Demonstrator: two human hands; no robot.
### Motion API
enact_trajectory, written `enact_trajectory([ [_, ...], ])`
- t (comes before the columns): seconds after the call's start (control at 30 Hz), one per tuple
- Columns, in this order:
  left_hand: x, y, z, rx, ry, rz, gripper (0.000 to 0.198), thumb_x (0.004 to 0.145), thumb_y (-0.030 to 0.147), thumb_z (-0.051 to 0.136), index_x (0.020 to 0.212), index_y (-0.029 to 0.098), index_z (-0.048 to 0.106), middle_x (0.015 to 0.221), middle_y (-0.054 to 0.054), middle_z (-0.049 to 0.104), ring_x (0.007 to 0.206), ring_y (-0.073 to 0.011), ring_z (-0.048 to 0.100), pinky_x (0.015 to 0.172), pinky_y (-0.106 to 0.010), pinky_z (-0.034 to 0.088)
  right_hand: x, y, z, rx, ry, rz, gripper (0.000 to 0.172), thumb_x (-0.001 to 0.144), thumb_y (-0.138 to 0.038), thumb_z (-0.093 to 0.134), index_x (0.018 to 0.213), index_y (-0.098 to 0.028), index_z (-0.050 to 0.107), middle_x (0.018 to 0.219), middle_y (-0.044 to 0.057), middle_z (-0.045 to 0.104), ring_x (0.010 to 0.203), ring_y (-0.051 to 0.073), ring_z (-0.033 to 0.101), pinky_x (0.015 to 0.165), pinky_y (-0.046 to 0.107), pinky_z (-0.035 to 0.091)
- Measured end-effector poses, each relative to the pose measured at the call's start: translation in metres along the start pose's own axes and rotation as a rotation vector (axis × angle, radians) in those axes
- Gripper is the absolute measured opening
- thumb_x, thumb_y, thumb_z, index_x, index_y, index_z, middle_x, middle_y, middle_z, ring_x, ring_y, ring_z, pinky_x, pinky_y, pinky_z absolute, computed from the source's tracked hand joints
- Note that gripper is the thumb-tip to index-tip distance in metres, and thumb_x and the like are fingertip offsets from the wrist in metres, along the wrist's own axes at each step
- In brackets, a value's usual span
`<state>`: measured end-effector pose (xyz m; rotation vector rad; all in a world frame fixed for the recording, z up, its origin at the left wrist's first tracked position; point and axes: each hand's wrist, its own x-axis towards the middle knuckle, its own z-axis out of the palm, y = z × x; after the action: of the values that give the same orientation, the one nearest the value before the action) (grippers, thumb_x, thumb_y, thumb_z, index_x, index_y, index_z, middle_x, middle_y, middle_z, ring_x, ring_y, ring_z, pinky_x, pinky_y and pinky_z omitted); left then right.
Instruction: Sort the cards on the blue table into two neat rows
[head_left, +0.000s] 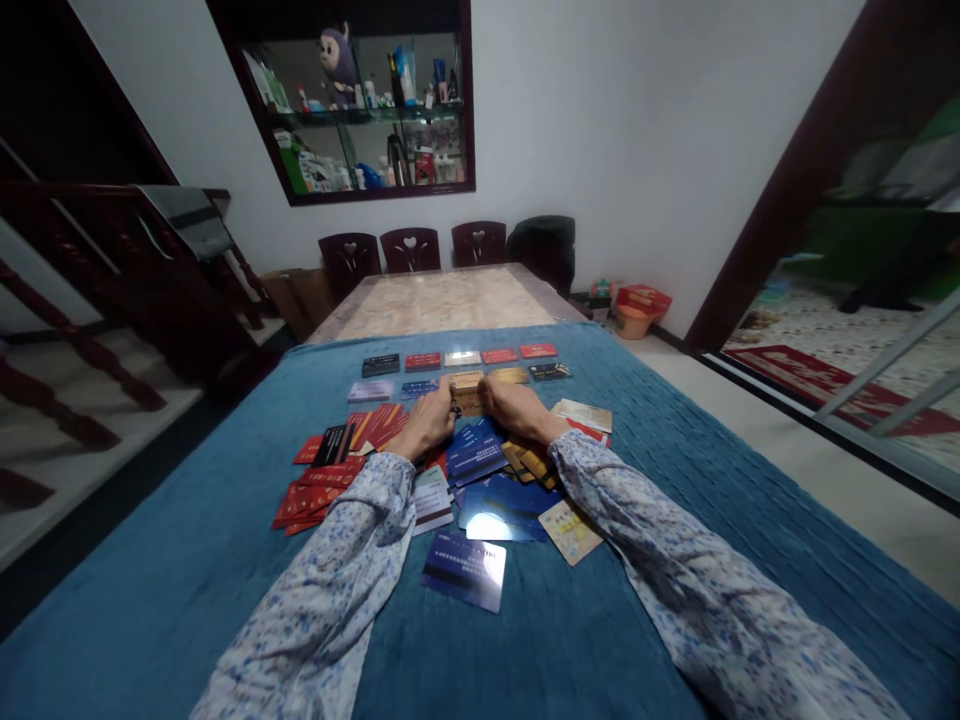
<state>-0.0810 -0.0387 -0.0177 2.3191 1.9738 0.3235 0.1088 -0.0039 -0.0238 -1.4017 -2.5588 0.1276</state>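
Note:
My left hand (pixel 429 418) and my right hand (pixel 516 410) face each other over the middle of the blue cloth. Between them they grip a gold card (pixel 470 404) by its two ends, fingers closed; whether it is one card or a small stack I cannot tell. Just beyond lie two rows of neat card piles, among them a black pile (pixel 381 365), a red pile (pixel 538 351) and a gold pile (pixel 508 376). Below my hands is a loose heap of blue cards (pixel 476 452), fanned red cards (pixel 322 490) and gold cards (pixel 536 462). One purple-blue card (pixel 465 570) lies nearest me.
The blue cloth (pixel 225 520) covers the near part of a long marble-patterned table (pixel 442 300). Dark chairs (pixel 409 250) stand at its far end. A wooden stair railing (pixel 75 300) is on the left, an orange bucket (pixel 634 318) on the floor at the right.

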Motion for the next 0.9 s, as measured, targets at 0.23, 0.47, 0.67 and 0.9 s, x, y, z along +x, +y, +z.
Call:
enact_trajectory([
  [0.23,0.004,-0.008,0.008,-0.109,0.047,0.051,0.037,0.088,0.009,0.058,0.12,0.018,0.044,0.108,-0.017,0.072,0.102,-0.0316,0.071,0.082,-0.036,0.049,0.004,0.005,0.006,0.007,0.063,-0.044,0.033,0.099,-0.018,0.05,0.131,-0.016,0.054,0.125,0.016,0.07,0.109,0.025,0.066,0.082,0.03,0.045],
  [0.47,0.01,-0.016,0.013,-0.102,0.073,0.103,0.035,0.083,0.009,0.059,0.115,0.018,0.047,0.114,-0.016,0.065,0.107,-0.0301,0.065,0.089,-0.04,0.05,0.007,0.011,0.01,-0.016,0.09,-0.098,0.034,0.095,-0.016,0.055,0.129,-0.014,0.056,0.125,0.016,0.066,0.112,0.025,0.063,0.087,0.03,0.047],
  [0.67,0.011,-0.02,0.013,-0.123,0.082,0.16,0.033,0.082,0.012,0.06,0.113,0.019,0.051,0.118,-0.014,0.063,0.112,-0.0294,0.061,0.095,-0.043,0.05,0.006,0.013,0.008,-0.007,0.059,-0.11,0.035,0.093,-0.017,0.057,0.128,-0.012,0.057,0.126,0.017,0.063,0.113,0.024,0.06,0.089,0.03,0.047],
  [0.9,0.01,-0.018,0.006,-0.093,0.028,0.133,0.035,0.083,0.014,0.063,0.117,0.019,0.056,0.125,-0.014,0.063,0.12,-0.0286,0.059,0.103,-0.041,0.049,0.005,0.017,0.006,-0.055,0.046,-0.161,0.036,0.094,-0.025,0.06,0.129,-0.013,0.06,0.128,0.018,0.061,0.113,0.025,0.057,0.092,0.033,0.045],
])
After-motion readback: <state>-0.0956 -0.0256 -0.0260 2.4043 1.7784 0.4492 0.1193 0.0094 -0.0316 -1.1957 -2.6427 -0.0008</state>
